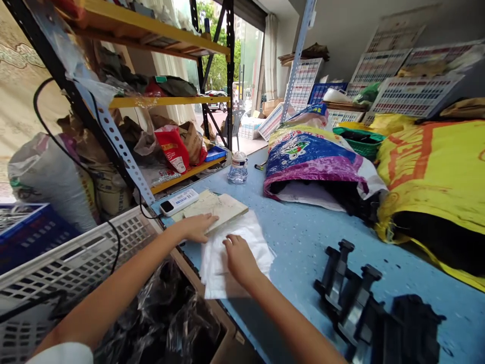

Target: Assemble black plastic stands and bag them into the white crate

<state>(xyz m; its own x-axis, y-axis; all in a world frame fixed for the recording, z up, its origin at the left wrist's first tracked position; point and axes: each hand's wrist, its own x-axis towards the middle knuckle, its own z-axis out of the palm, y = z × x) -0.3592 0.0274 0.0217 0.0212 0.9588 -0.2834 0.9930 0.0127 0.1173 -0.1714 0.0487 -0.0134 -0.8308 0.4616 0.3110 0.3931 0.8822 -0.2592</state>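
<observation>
My left hand [199,227] lies flat with fingers stretched out, its fingertips on the near edge of a worn, pale pad or board [223,208]. Just beside it, my right hand [240,258] rests over a stack of thin white plastic bags [215,278]. The fingers of that hand are curled down and close together. Whether they pinch a bag is hidden. The bags lie flat at the edge of the blue table [288,253], partly tucked against the pad.
A white power strip [182,201] and a clear bottle [238,169] stand behind the pad. Black plastic parts [356,298] lie at the right. Open purple-blue [303,151] and yellow sacks [435,177] stand farther back. Below left are a white crate [83,253] and a carton with black plastic bags [166,308].
</observation>
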